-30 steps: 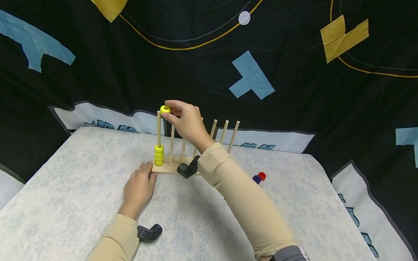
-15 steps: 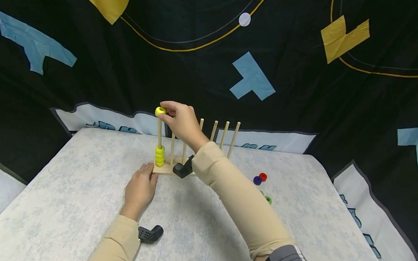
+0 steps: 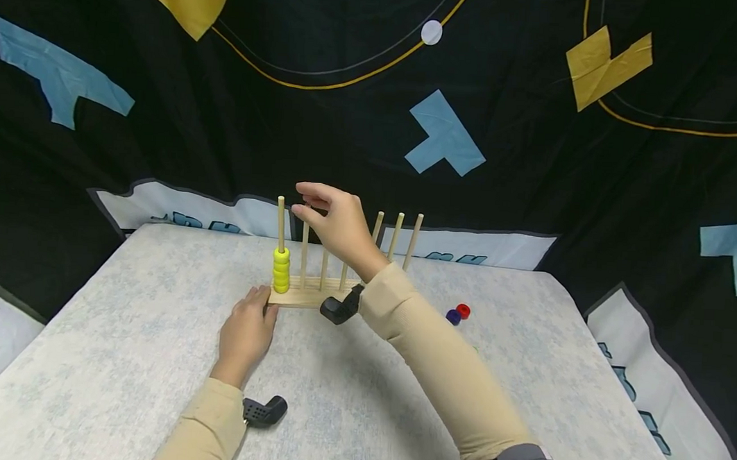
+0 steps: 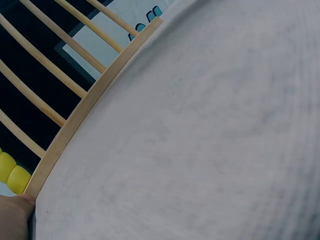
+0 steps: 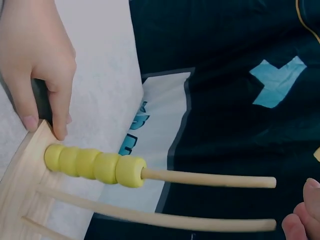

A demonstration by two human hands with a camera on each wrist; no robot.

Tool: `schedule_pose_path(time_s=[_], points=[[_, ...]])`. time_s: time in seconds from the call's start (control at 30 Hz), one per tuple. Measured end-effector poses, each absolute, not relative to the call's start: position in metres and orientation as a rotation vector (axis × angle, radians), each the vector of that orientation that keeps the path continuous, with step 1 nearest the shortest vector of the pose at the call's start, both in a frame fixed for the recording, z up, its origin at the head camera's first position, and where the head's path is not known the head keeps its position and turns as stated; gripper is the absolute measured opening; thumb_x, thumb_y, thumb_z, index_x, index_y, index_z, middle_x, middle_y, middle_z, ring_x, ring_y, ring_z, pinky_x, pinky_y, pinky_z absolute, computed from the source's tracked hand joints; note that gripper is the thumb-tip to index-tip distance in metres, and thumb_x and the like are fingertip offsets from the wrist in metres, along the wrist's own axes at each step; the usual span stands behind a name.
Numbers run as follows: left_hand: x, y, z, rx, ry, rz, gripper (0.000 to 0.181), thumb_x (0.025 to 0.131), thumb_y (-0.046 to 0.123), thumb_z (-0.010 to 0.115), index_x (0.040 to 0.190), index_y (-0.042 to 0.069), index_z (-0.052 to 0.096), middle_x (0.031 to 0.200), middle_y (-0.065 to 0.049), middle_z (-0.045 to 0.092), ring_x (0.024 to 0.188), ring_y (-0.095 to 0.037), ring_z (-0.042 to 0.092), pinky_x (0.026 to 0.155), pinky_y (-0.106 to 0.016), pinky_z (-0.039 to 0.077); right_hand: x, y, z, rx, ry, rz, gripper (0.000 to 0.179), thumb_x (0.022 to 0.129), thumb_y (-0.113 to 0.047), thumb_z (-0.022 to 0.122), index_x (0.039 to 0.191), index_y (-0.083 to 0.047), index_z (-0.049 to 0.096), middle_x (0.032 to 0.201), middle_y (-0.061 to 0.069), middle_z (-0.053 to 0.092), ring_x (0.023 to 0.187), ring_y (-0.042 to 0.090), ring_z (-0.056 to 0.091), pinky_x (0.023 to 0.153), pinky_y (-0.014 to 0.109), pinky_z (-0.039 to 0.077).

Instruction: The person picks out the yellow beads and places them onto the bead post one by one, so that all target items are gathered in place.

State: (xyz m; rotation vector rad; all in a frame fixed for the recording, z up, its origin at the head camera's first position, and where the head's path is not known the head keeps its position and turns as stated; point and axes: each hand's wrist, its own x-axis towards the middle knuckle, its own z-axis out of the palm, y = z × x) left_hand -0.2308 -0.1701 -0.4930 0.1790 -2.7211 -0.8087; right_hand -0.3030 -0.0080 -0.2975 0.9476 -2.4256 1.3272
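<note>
A pale wooden abacus stand (image 3: 305, 297) with a row of upright pegs rests on the table. Several yellow beads (image 3: 281, 270) are stacked at the bottom of its leftmost peg (image 5: 210, 178), whose upper part is bare. My left hand (image 3: 246, 333) holds the left end of the base, thumb at the front edge and fingers at the end, as the right wrist view shows. Beside the tops of the left pegs my right hand (image 3: 338, 221) is raised, its thumb and fingers apart with nothing between them. That forearm hides part of the table to the right.
A red bead (image 3: 462, 311) and a dark blue bead (image 3: 453, 317) lie on the table (image 3: 118, 356) right of the stand. A sliver of green shows by the right sleeve. Behind the table hangs a black curtain (image 3: 342, 138).
My right hand brought a yellow bead over the leftmost peg and let it go. The bead dropped onto the stack, and the hand drew back right. My left hand stayed in place.
</note>
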Motion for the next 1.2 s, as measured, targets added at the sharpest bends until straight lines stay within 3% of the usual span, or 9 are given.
schedule_pose_path(time_s=[0.27,0.6,1.2], points=[[-0.23,-0.169,-0.492,0.185,-2.725,-0.789,0.049,0.104,0.024,0.053,0.145,-0.001,0.046,0.15,-0.025,0.045,0.139,-0.045,0.043,0.105,-0.066,0.043,-0.294,0.032,-0.306,0.975,-2.371,1.311,0.036,0.094,-0.02,0.07,0.129,-0.01,0.066,0.125,0.006,0.07,0.109,0.018,0.068,0.092,0.02,0.056],[-0.228,-0.167,-0.49,0.157,-2.706,-0.787,0.049,0.103,0.022,0.053,0.144,-0.003,0.046,0.15,-0.025,0.045,0.14,-0.045,0.042,0.105,-0.067,0.041,-0.288,0.098,-0.323,0.871,-2.384,1.335,0.031,0.097,-0.017,0.066,0.127,-0.011,0.067,0.124,0.004,0.07,0.107,0.016,0.066,0.095,0.031,0.056],[-0.23,-0.167,-0.492,0.139,-2.701,-0.8,0.049,0.103,0.022,0.053,0.145,-0.003,0.045,0.15,-0.025,0.045,0.14,-0.045,0.041,0.106,-0.067,0.04,-0.256,0.181,-0.366,0.7,-2.61,1.217,0.028,0.096,-0.024,0.067,0.122,-0.014,0.069,0.119,0.001,0.071,0.099,0.014,0.067,0.088,0.033,0.058]])
